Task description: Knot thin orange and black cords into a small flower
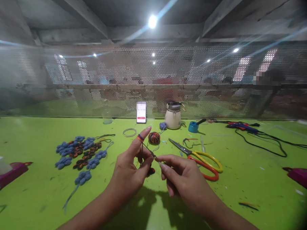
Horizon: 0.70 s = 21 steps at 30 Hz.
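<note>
Both my hands meet over the green table [38, 177]. My left hand [130, 171] has multicoloured cord [140, 138] wound round its raised index finger, and its thumb and other fingers pinch a small dark knotted piece [151, 171]. My right hand [181, 179] pinches a thin crochet hook or needle [154, 155] that points into the cord by the left fingers. A ball of multicoloured cord [154, 137] lies just behind my hands, with a strand running to them.
Scissors with yellow and red handles [202, 161] lie right of my hands. Blue and dark knotted flower pieces [80, 152] lie to the left. A phone [141, 112], a white jar [173, 117], a blue cup [193, 126], a ring [129, 132] and black cables [264, 138] stand behind. Pink objects [299, 176] sit at both edges.
</note>
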{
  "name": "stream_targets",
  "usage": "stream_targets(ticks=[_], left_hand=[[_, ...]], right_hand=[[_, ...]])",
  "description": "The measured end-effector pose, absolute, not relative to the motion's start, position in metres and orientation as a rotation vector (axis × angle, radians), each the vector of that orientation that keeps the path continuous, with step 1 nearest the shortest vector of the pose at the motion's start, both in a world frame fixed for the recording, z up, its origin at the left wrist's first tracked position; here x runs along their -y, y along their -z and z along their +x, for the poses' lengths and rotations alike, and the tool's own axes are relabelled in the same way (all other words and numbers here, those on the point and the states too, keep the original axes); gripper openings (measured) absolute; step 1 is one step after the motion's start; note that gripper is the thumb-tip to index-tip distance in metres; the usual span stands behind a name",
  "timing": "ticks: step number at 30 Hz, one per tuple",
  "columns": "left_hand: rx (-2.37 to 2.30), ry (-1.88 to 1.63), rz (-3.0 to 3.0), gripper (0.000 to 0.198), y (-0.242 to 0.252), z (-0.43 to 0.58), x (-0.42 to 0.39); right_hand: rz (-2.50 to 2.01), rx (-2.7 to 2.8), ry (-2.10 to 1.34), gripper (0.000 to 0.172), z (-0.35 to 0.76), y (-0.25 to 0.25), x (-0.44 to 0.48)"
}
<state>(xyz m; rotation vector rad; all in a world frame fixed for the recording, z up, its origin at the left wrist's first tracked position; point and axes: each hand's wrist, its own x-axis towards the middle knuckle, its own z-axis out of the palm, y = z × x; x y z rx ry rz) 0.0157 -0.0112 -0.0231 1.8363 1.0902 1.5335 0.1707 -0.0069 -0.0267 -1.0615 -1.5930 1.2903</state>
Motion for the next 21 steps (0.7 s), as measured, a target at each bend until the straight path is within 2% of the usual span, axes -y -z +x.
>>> stream_targets(ticks=[5, 8, 15, 21], left_hand=[[-1.12, -1.503, 1.739, 0.073, 0.019, 0.014, 0.009], [-1.142, -1.454, 1.755, 0.075, 0.018, 0.011, 0.008], [-1.108, -1.427, 1.685, 0.077, 0.016, 0.01, 0.008], [-1.019, -1.478, 1.608, 0.075, 0.017, 0.01, 0.008]], right_hand=[[-1.077, 1.861, -0.834, 0.025, 0.177, 0.026, 0.004], [-1.044, 1.913, -0.728, 0.026, 0.178, 0.025, 0.004], [-1.116, 1.726, -1.29, 0.031, 0.178, 0.024, 0.005], [-0.989, 1.639, -1.509, 0.029, 0.183, 0.02, 0.001]])
